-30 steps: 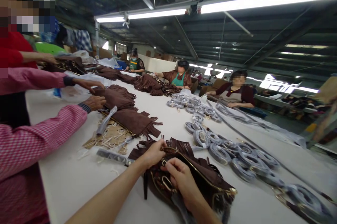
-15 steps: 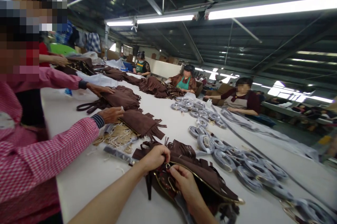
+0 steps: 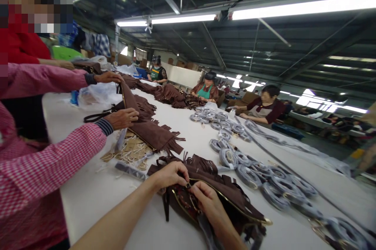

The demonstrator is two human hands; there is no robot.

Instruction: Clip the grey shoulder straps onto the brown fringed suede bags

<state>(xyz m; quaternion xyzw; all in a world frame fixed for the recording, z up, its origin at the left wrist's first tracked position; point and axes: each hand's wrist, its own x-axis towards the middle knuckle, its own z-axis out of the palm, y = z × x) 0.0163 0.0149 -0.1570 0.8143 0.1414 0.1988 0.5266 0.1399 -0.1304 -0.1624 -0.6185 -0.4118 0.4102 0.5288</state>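
Note:
A brown fringed bag (image 3: 232,193) lies on the table before me, its gold zip open along the top and a dark lining showing. At the left end of this opening, my left hand (image 3: 173,174) pinches by a small metal ring (image 3: 188,184) on the bag. Close against it, my right hand (image 3: 209,202) is closed, thumb and forefinger together, on a metal clasp (image 3: 193,202) of a strap wrapped in grey plastic (image 3: 205,228). The fingers partly hide the ring and clasp, so I cannot tell whether they are joined.
Coiled, wrapped straps (image 3: 276,195) spread to the right. At left, a co-worker's hands (image 3: 123,118) hold another brown fringed bag (image 3: 141,111) beside tags with white strings (image 3: 132,150). A wrapped strip (image 3: 131,171) lies by my left forearm. More people work across the white table (image 3: 96,199).
My hands stay at the ring and clasp, with only slight finger movement. The co-worker's far hand has lifted the zipped edge of the other bag.

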